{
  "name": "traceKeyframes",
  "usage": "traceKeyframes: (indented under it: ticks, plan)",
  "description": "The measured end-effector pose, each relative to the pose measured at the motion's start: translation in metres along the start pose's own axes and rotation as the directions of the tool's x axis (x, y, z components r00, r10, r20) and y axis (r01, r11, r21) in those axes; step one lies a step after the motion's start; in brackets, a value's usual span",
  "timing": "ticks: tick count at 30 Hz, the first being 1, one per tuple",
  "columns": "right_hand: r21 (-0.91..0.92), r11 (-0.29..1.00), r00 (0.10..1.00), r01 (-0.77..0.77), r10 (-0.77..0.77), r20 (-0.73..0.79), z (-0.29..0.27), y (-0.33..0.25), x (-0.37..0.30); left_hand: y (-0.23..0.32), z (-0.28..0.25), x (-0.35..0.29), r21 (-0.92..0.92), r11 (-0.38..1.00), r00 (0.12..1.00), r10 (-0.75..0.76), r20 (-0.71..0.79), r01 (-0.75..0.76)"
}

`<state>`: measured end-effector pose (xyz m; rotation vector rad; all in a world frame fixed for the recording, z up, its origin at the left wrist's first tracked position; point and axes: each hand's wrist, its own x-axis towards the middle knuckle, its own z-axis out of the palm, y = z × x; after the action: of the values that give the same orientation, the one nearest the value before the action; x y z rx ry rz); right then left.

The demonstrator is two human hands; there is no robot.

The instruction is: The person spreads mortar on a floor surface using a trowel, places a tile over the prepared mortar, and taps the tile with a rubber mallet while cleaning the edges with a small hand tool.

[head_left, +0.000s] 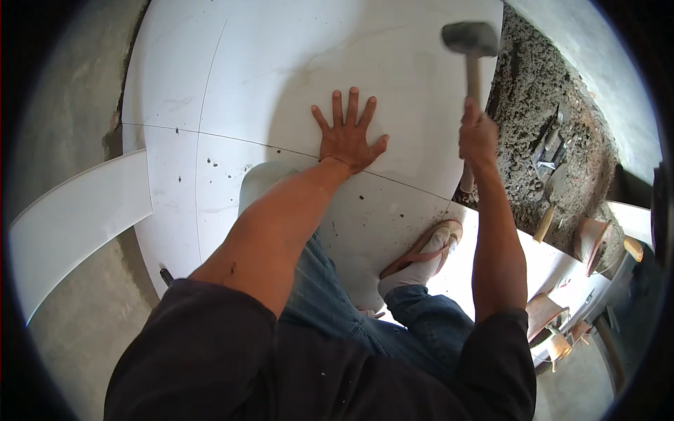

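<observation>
My left hand [346, 139] lies flat on a large white floor tile [393, 70], its fingers spread, just beyond a dark joint line. Gripped in my right hand [479, 140] is the wooden handle of a mallet [470, 38] with a dark head. The head is slightly blurred and appears over the tile's far right part; how high it is above the surface I cannot tell. My right forearm passes over the edge between the tiles and a bed of grey mortar [526, 91].
A trowel [547, 158] lies on the mortar, with a wooden handle [543, 224] near its lower edge. My sandalled foot [425, 256] rests on the tiles. A narrow white tile strip [84, 217] extends left. Several terracotta-coloured pieces [544, 316] sit at lower right. Crumbs dot the tiles.
</observation>
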<state>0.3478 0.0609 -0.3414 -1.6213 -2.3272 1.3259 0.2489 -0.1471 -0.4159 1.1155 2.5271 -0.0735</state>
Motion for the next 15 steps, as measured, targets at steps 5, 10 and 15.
traceKeyframes:
  ticks: [5, 10, 15]
  plan:
    - [0.189, 0.976, 0.957, 0.106, -0.048, -0.287, 0.030, 0.026, 0.009, 0.008, -0.005, 0.007, 0.014, 1.000, 0.999, 0.027, -0.041, -0.026]
    - [0.491, 0.871, 0.994, 0.011, 0.044, -0.101, 0.023, -0.007, 0.003, 0.000, -0.006, -0.004, 0.018, 1.000, 1.000, -0.010, 0.025, 0.010]
    - [0.299, 0.953, 0.999, 0.042, -0.039, -0.018, 0.002, -0.039, 0.018, -0.008, -0.007, 0.000, 0.004, 1.000, 1.000, 0.020, -0.003, -0.020]
